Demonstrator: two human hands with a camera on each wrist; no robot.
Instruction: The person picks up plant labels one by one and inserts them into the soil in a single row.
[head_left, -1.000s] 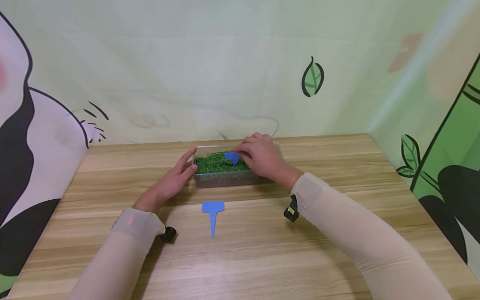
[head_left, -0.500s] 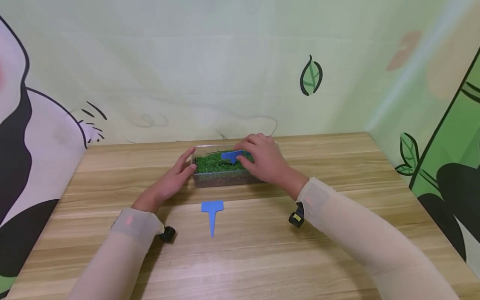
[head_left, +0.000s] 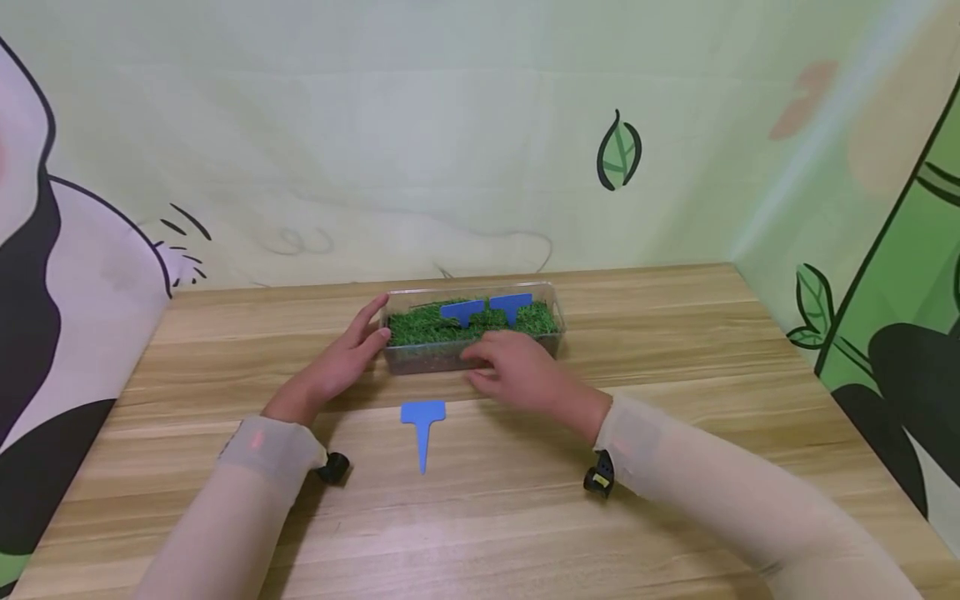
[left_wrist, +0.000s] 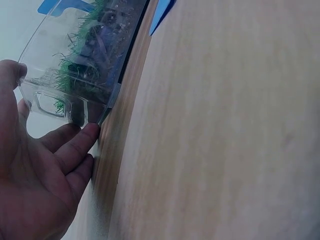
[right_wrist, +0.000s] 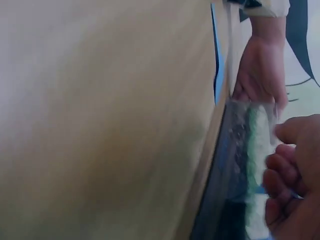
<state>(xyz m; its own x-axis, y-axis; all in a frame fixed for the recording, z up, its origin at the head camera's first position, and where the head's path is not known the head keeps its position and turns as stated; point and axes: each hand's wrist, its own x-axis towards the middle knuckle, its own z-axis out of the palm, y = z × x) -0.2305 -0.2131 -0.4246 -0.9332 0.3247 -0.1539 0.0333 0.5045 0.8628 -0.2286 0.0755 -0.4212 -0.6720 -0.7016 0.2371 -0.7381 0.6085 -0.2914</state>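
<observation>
A clear plastic box of green grass stands at the back of the table. Two blue T-shaped plant labels, a left one and a right one, stand in the grass, the left one tilted. A third blue plant label lies flat in front of the box. My left hand rests against the box's left end, its fingers and thumb touching the end wall and rim. My right hand hovers by the box's front side, fingers loosely bent and holding nothing.
The wooden table ends at a printed backdrop just behind the box. A dark camera hangs at the left wrist and another camera at the right wrist.
My right hand has let go of the right label, which now stands uncovered in the grass, and has moved towards me, over the box's front edge. The left hand has stayed put.
</observation>
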